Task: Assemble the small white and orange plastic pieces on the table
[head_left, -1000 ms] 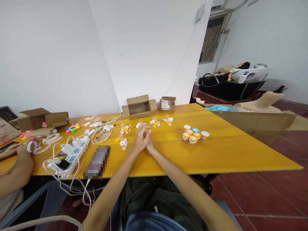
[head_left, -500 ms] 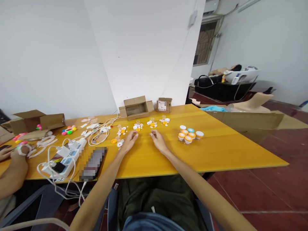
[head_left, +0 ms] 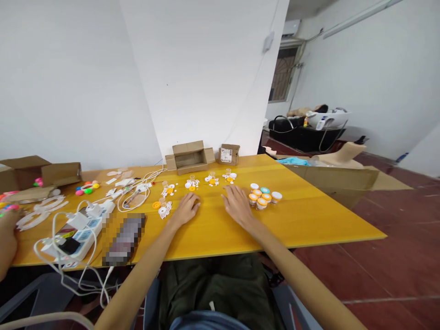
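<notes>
Resting palm down at the middle of the table, my left hand [head_left: 187, 208] holds nothing, its fingers loosely bent and apart. My right hand [head_left: 237, 204] is empty too, fingers spread over the tabletop, just left of a group of small lidded cups [head_left: 261, 201] with orange, white and teal tops. Beyond my hands lie small piles of white plastic pieces [head_left: 164, 211], orange rings [head_left: 156, 205] and small clear cups [head_left: 192, 178]. The left hand is nearest to these piles and touches none that I can make out.
An open cardboard box [head_left: 190, 160] and a smaller carton [head_left: 228, 155] stand by the wall. On the left are a phone [head_left: 125, 239], a power strip [head_left: 87, 231] with cables, colourful balls [head_left: 88, 191] and another person's arm [head_left: 7, 243]. A large cardboard box [head_left: 330, 183] stands beyond the right edge.
My hands have moved slightly apart. The right hand has shifted right, toward the lidded cups, with its fingers spreading; the left has turned palm down. The view has swung a little right.
</notes>
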Demonstrator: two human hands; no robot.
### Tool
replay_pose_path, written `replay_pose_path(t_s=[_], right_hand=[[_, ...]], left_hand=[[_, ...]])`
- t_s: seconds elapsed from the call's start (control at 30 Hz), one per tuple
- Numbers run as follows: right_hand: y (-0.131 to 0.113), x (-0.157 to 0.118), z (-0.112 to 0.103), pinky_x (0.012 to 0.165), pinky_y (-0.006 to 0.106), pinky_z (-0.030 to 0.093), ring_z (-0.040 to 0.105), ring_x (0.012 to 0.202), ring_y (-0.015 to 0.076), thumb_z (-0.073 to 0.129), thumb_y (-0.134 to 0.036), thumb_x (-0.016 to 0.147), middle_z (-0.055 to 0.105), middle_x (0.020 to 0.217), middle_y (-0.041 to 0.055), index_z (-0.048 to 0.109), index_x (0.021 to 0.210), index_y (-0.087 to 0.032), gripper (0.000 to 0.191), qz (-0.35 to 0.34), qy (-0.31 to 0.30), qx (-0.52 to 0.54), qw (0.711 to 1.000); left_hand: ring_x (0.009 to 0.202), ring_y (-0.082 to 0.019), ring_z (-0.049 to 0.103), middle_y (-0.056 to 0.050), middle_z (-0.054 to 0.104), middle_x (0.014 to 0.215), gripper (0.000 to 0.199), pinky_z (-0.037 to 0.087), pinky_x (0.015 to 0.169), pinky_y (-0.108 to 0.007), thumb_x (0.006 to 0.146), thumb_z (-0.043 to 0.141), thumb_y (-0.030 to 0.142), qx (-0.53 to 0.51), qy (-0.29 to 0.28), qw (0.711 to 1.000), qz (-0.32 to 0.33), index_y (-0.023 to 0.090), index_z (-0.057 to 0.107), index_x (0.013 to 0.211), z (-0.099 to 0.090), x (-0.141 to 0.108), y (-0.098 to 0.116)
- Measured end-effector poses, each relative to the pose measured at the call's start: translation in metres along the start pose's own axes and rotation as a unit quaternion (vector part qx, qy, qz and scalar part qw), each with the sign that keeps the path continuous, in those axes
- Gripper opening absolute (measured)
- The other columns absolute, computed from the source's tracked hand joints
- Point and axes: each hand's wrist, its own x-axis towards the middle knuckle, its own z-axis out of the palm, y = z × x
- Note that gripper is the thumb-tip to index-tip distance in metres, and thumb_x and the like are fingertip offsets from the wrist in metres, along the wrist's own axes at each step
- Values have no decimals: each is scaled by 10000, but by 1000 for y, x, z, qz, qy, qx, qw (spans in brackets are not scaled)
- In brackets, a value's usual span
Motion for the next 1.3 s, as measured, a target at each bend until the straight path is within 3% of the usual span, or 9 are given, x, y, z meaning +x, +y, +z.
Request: replay_pose_path(t_s=[0.17,0.3,0.5,0.6,0.73,0.9,1.07,1.17,1.3], right_hand=[[35,-12,-30,948,513,411,528,1157,373,432,-254,961,634,1255,206,622,1198,-176,314,1,46,-142,989],[52,-37,-32,952,514,410,515,1177,372,392,-252,970,609,1323,207,613,1245,-180,360,-22,35,-198,979],[56,-52,-31,941,495,430,554,1097,346,393,-186,961,653,1211,196,638,1236,-177,369,-36,24,-213,976],[53,-51,-28,939,476,456,577,1071,326,404,-184,957,668,1132,171,670,1170,-206,342,-40,16,-159,986],[32,-43,-11,854,415,515,640,940,280,475,-285,956,668,1032,109,680,1080,-251,242,-4,-6,-4,1000],[-13,-3,26,796,353,515,657,887,242,616,-275,856,687,957,66,648,927,-249,82,70,-57,193,977],[-43,34,52,737,335,493,631,806,225,683,-279,750,674,817,20,586,784,-256,105,131,-81,292,944],[-46,34,54,746,328,490,625,790,212,666,-318,755,676,814,7,580,791,-254,112,119,-75,329,934],[-39,25,48,717,320,481,618,726,202,625,-388,789,665,751,-11,579,793,-251,144,124,-79,353,924]], left_hand=[[1074,-241,579,-69,637,1072,188,478,1002,-411,938,488,194,25,-3,999,29,245,639,1039,11,6,2],[1050,-244,579,-68,622,1068,182,483,990,-412,918,522,186,31,13,999,13,241,644,1041,19,16,-1],[1043,-247,588,-67,598,1045,150,487,985,-415,903,543,180,28,27,999,-8,233,638,1007,28,24,-4],[1046,-245,591,-67,599,1046,148,490,985,-418,911,528,186,28,25,999,-10,234,636,1000,27,23,-1],[1057,-249,597,-71,633,1056,164,491,1001,-425,886,551,196,-9,3,1000,8,238,639,1018,20,19,9],[944,-213,633,-51,680,1042,269,524,924,-371,800,606,164,-98,-61,993,6,232,631,1059,12,13,22],[817,-188,638,-28,701,919,218,529,780,-316,771,647,194,-155,-2,986,-65,200,633,989,12,14,20],[749,-170,626,-4,700,839,165,514,721,-290,761,624,160,-168,31,982,-85,199,639,921,12,17,17],[722,-162,605,11,689,792,98,500,694,-280,761,650,193,-170,31,982,-81,200,644,858,12,18,17]])
